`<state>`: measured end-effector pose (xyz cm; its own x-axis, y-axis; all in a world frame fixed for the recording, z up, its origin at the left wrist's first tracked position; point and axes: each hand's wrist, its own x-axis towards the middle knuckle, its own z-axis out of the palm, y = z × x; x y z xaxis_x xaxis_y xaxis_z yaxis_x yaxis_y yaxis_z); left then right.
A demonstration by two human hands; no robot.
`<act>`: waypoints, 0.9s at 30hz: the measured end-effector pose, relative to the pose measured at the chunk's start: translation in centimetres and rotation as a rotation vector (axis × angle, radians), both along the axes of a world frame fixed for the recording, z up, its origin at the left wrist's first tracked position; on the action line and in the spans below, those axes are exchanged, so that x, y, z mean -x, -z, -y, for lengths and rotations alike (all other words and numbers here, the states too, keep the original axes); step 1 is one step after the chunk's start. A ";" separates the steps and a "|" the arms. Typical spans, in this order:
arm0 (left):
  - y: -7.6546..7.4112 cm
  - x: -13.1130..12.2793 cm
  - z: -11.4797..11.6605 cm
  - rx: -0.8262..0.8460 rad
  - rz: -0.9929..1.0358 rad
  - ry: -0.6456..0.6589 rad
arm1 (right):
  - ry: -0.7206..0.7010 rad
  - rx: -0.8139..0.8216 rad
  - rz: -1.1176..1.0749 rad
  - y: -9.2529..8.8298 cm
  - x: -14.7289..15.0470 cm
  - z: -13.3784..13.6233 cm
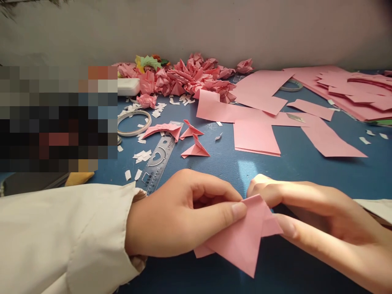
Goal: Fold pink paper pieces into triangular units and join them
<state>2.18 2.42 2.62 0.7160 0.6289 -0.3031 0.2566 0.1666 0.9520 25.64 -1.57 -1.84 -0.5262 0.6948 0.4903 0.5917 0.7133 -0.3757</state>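
Observation:
A folded pink paper piece [245, 239] with a pointed lower corner sits between both hands just above the blue table [294, 163]. My left hand [180, 214] pinches its upper left edge between thumb and curled fingers. My right hand [309, 216] pinches the top and right flap, index finger bent over the fold and thumb underneath. Both wrists wear cream sleeves.
Three small folded pink shapes [190, 141] and a clear ruler [159, 159] lie ahead of my left hand. Tape rolls [134, 122], white scraps, flat pink sheets [257, 136] and a heap of crumpled pink paper [190, 77] fill the far table. A blurred patch covers the left.

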 end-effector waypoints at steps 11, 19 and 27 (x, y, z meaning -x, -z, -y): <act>0.0 0.1 0.3 -0.036 -0.056 -0.007 | -0.193 0.649 -0.244 -0.7 0.7 -0.9; 0.2 0.1 0.5 -0.092 -0.085 0.015 | -0.112 0.569 -0.216 -0.8 0.8 -0.8; -0.2 0.5 0.1 -0.138 -0.150 0.107 | 0.024 0.327 -0.123 -0.1 0.6 -0.2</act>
